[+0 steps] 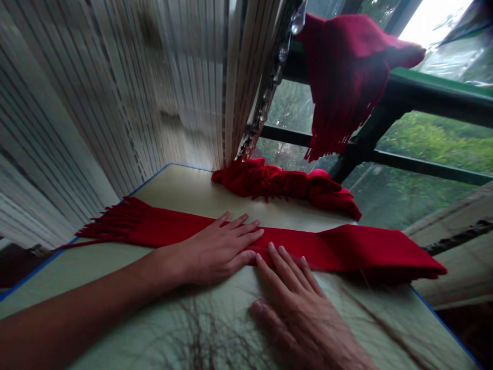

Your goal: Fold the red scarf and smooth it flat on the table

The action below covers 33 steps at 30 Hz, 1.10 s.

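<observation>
A red scarf [169, 226] with a fringe at its left end lies flattened lengthwise across the pale table [115, 293]. Its right part is folded over into a thicker stack that reaches the table's right edge. My left hand [221, 249] rests palm down on the scarf's middle, fingers spread. Just to the right, my right hand [296, 303] lies flat, its fingertips touching the scarf's near edge and its thumb over the tabletop. Both hands are open and grip nothing.
A second red cloth [285, 182] lies bunched at the table's far edge. Another fringed red scarf [346, 67] hangs over a dark rail [435, 97] by the window. A striped pale curtain [173, 77] borders the left side. Blurred dark hair strands cross the foreground.
</observation>
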Available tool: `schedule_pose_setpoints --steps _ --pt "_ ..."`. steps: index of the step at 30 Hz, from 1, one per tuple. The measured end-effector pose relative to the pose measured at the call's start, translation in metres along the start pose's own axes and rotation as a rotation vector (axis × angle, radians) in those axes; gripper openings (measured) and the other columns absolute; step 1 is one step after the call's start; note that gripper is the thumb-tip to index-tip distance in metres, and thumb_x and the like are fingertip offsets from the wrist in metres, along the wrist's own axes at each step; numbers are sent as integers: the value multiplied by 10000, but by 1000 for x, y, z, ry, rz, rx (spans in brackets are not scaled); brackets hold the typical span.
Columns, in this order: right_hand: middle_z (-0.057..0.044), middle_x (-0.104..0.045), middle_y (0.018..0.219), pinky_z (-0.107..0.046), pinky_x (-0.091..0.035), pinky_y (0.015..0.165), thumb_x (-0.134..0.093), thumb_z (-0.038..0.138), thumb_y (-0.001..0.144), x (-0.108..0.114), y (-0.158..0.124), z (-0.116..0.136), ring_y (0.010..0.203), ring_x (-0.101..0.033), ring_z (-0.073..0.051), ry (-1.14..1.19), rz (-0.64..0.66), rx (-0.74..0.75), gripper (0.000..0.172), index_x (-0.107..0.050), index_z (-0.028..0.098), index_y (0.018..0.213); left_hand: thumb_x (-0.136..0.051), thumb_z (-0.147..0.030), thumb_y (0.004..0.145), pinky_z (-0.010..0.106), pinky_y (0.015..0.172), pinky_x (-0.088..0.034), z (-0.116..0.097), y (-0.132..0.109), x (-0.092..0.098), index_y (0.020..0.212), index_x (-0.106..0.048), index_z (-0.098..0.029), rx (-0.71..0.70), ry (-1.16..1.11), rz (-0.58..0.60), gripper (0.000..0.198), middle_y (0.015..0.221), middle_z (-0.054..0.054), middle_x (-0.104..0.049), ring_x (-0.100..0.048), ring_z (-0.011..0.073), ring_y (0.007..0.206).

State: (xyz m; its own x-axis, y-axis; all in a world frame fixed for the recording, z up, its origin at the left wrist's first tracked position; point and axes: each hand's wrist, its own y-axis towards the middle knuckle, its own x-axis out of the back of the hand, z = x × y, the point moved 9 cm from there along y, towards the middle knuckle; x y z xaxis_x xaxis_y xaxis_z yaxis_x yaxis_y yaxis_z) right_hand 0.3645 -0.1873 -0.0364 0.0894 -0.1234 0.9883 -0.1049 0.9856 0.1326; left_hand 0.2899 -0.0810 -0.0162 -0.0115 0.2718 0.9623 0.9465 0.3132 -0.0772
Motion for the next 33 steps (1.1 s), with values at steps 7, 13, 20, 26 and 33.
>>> schedule_pose_setpoints --steps 7,13,20,26,33 --pt "-93 -315 1630 -627 -420 1111 -411 567 1018 5 -3 1 1485 -315 -356 -70 -105 63 601 -410 309 1561 -280 -370 1109 529 1283 -55 2 1 -1 1635 -238 -257 33 5 28 540 1707 -1 -127 -50 231 1590" --pt "-101 -374 1607 -597 -486 1078 -447 551 1005 7 -5 1 1454 -387 -366 -80 -152 80 611 -470 255 1539 -277 -396 1109 508 1285 -65 3 1 -1 1651 -153 -263 50 13 17 572 1713 -15 -31 -33 222 1592" --pt "-119 -448 1576 -602 -522 1040 -422 511 1013 14 -8 2 1416 -472 -357 -74 -202 104 565 -541 240 1494 -272 -495 1106 518 1283 -71 3 2 0 1639 -224 -242 42 4 9 592 1708 -4 -108 -57 245 1591" --pt "-116 -509 1546 -606 -553 1010 -439 506 1001 20 -8 3 1377 -534 -357 -58 -246 97 513 -620 255 1409 -309 -473 1105 514 1282 -74 1 1 0 1637 -229 -231 45 22 32 590 1705 -1 -116 -64 246 1591" --pt "-105 -551 1517 -584 -569 1006 -440 511 996 23 -8 3 1340 -577 -352 -39 -253 87 501 -642 260 1380 -382 -553 1072 527 1278 -88 2 1 1 1636 -239 -238 23 19 -5 661 1704 22 -140 -85 282 1588"
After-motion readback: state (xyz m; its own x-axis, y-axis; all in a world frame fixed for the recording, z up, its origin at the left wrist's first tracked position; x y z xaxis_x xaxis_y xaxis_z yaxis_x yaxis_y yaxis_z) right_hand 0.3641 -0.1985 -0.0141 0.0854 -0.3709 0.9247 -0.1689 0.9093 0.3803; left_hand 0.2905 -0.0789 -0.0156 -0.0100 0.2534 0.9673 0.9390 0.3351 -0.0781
